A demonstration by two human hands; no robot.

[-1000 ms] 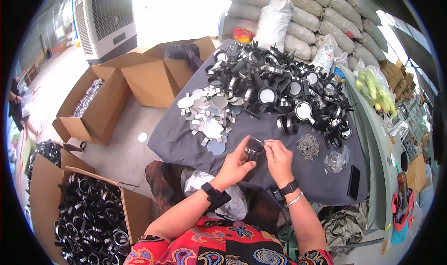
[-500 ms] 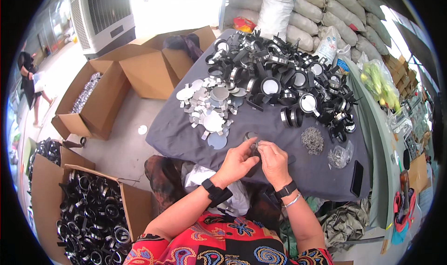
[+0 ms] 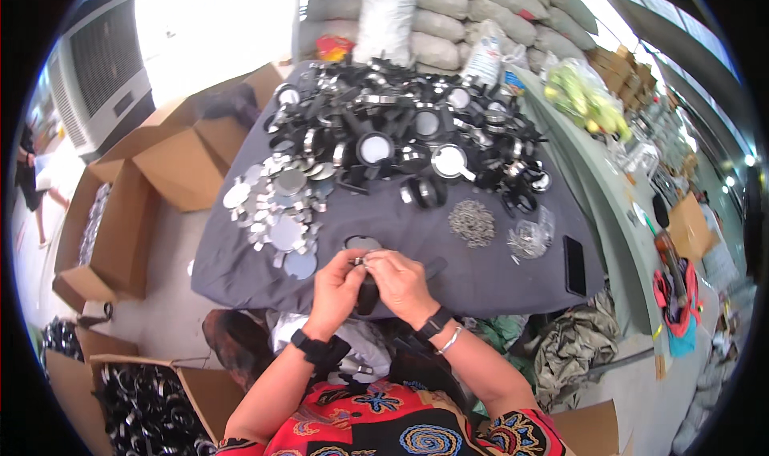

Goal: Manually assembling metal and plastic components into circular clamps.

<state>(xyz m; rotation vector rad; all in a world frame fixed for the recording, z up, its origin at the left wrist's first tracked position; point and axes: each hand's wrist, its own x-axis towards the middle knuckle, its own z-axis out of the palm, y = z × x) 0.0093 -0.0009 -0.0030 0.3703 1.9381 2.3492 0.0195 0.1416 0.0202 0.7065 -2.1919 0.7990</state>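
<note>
Just over the near part of the grey-covered table (image 3: 489,276), a black ring part (image 3: 363,242) sits at the fingertips, its disc side away from the person, its length seemingly running back toward them. The left hand (image 3: 335,289) pinches it narrowly; whether the equally near right hand (image 3: 403,286), fingers bunched, grips it too, I cannot tell. Metal discs (image 3: 286,233) lie beyond, leftward.

Black-rimmed grey disc (image 3: 364,243) (partly hidden), in hands (image 3: 336,289)
</note>
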